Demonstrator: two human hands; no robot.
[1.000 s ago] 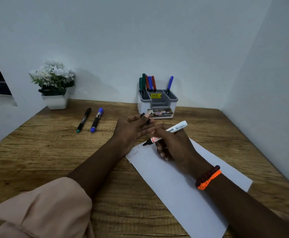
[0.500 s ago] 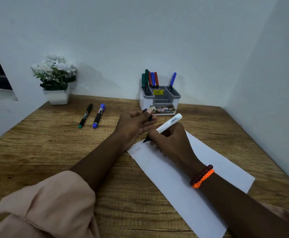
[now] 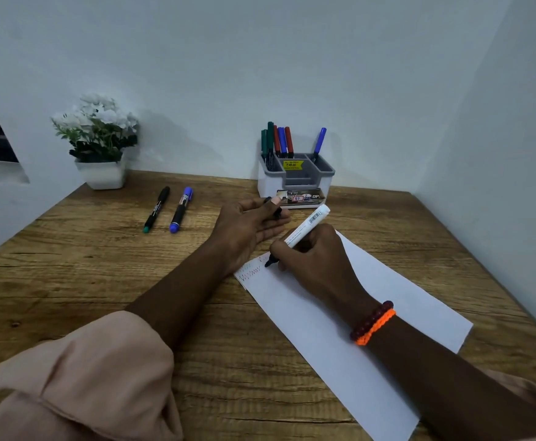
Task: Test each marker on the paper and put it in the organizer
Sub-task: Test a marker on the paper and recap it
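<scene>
Nearest, the paper [image 3: 349, 338] lies slanted on the wooden table [image 3: 101, 281], its lower corner cut off. The right hand [image 3: 314, 265] curls round a white marker [image 3: 306, 230], dark tip touching the sheet beside faint zigzags. The left hand [image 3: 247, 227] pinches a dark cap [image 3: 277, 212], mostly hidden. Beyond, two markers [image 3: 168, 210] lie loose; the organizer [image 3: 295, 179] holds six more; its label is unreadable.
</scene>
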